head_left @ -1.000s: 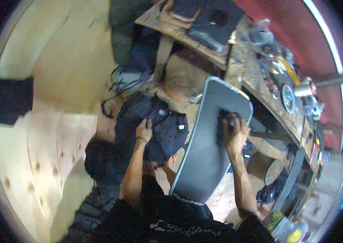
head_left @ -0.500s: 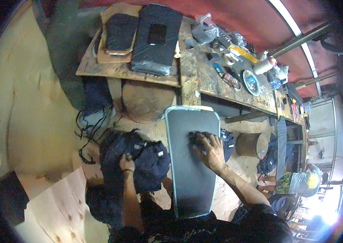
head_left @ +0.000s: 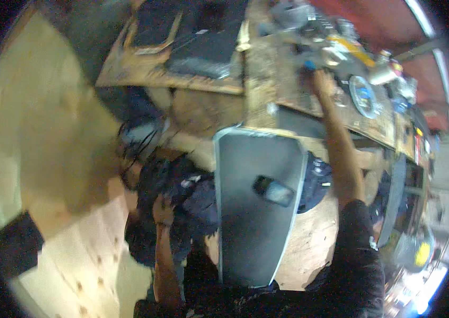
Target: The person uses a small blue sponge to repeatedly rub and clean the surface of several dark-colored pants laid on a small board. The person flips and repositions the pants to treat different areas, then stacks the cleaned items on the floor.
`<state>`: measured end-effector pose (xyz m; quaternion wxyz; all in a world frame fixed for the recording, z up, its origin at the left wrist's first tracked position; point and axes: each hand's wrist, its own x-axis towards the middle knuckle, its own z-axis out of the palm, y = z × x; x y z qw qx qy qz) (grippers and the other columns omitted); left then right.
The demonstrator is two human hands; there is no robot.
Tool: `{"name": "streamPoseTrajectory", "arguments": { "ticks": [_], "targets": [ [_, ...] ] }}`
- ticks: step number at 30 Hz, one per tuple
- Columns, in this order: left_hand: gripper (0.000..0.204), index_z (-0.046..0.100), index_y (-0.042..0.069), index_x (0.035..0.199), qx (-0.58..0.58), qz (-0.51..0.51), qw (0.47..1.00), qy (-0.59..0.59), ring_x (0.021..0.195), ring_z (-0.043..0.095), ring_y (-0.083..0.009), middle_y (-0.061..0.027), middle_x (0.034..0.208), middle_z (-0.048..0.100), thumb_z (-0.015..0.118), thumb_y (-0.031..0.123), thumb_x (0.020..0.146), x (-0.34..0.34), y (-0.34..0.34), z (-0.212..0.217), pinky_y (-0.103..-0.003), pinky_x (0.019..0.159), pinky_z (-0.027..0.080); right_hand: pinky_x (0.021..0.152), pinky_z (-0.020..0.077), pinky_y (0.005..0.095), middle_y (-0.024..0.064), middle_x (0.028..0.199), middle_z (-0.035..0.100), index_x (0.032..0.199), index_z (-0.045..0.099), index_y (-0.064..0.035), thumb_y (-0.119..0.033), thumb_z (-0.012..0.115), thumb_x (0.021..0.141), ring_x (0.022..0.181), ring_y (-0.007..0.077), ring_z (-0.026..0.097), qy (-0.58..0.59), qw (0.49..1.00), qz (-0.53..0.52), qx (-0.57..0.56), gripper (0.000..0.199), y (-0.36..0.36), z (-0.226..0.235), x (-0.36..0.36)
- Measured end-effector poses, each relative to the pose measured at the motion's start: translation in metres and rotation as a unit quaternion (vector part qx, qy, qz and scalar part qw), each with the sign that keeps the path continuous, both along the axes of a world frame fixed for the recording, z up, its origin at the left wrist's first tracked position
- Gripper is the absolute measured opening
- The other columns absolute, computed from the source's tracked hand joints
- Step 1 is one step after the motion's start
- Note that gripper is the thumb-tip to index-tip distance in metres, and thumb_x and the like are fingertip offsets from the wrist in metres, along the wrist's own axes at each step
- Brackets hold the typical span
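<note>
A long dark board with a pale edge and clipped corners lies in front of me, its near end against my body. On it rests a small black, rounded rectangular object with a shiny grey face; its kind is unclear. Just left of the board, my left hand is closed on a bundle of dark cloth. My right arm stretches to the workbench, where my right hand is down among small items beside something blue. Blur hides its fingers and whatever they may hold.
A clear bowl, a tape roll and a thread cone stand on the bench. Dark panels lie at its left end. A plywood sheet is at lower left. Another person is at far right.
My right hand has left the black object on the board and reached forward to the bench. The view has shifted. My left hand stays on the dark cloth.
</note>
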<state>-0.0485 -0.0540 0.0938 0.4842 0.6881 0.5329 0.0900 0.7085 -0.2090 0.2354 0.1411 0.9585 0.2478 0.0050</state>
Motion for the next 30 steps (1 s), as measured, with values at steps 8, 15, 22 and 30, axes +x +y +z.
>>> {"name": "streamPoseTrajectory", "arguments": {
  "ticks": [8,15,22,30],
  "targets": [
    [0.055,0.06,-0.009,0.143,-0.166,0.124,0.972,-0.11,0.107,0.077,-0.0337,-0.0231,0.126,0.076,0.063,0.036,0.111,0.058,-0.009,-0.007,-0.045,0.089,0.062,0.101,0.0561,0.0584,0.0213,0.125,0.076,0.133,0.067,-0.0077,-0.041,0.059,0.105,0.116,0.0441,0.072,-0.211,0.97,0.12,0.027,0.044,-0.008,-0.011,0.001],
    [0.057,0.068,0.003,0.136,0.026,-0.052,0.985,0.164,0.107,0.075,-0.046,-0.0212,0.116,0.079,0.058,0.051,0.107,0.012,0.001,-0.06,-0.049,0.096,0.06,0.071,0.0572,0.0455,0.0178,0.094,0.075,0.125,0.066,-0.001,-0.029,0.062,0.108,0.081,0.0296,0.076,0.042,0.871,0.048,0.488,0.033,0.007,0.127,-0.227],
    [0.04,0.072,0.009,0.126,-0.014,-0.088,0.985,0.148,0.118,0.071,-0.0428,-0.0222,0.124,0.076,0.058,0.043,0.109,-0.056,-0.048,-0.044,-0.048,0.103,0.055,0.076,0.0618,0.0477,0.0183,0.099,0.08,0.122,0.073,-0.0062,-0.018,0.083,0.09,0.09,0.0368,0.078,0.411,0.842,0.189,0.293,0.036,0.038,0.08,-0.585],
    [0.031,0.07,0.002,0.115,-0.085,0.004,0.988,-0.128,0.11,0.072,-0.0318,-0.016,0.112,0.077,0.055,0.028,0.112,-0.084,-0.045,-0.076,-0.042,0.097,0.054,0.083,0.0638,0.0511,0.0216,0.102,0.078,0.11,0.076,-0.0069,-0.028,0.056,0.108,0.097,0.0446,0.076,0.345,0.913,0.205,-0.076,0.029,0.073,-0.126,-0.657]
  ]
}}
